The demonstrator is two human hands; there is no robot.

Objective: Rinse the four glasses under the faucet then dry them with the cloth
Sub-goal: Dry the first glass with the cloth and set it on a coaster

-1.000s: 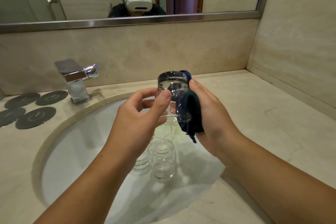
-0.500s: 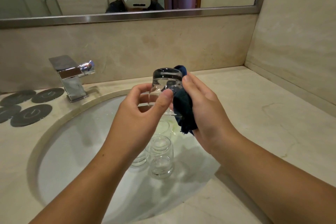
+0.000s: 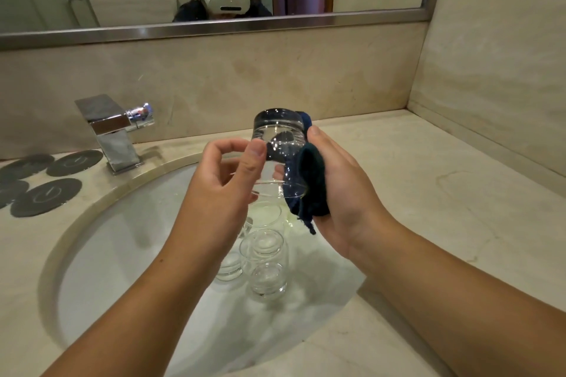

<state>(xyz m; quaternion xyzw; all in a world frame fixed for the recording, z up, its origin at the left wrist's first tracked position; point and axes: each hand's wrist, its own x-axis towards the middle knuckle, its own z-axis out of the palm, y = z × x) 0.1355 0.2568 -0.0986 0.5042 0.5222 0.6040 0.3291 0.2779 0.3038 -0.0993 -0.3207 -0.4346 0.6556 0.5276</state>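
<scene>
A clear glass (image 3: pixel 277 139) is held upside down above the sink, its thick base uppermost. My left hand (image 3: pixel 226 190) pinches its near side with thumb and fingers. My right hand (image 3: pixel 343 190) presses a dark blue cloth (image 3: pixel 311 184) against the glass's right side and around its back. Three more clear glasses stand in the white basin (image 3: pixel 122 254) below: one upright at the back (image 3: pixel 265 214), one in the middle (image 3: pixel 265 249) and one partly hidden behind my left wrist (image 3: pixel 228 268). No water runs from the chrome faucet (image 3: pixel 115 131).
Several dark round coasters (image 3: pixel 46 196) lie on the counter left of the faucet. Beige marble counter (image 3: pixel 428 208) stretches to the right up to the side wall. A mirror with a metal frame (image 3: pixel 214 29) runs above the backsplash.
My left fingers have loosened and shifted on the glass, as if turning it against the cloth. The camera view drifted slightly; the glasses in the basin stayed put.
</scene>
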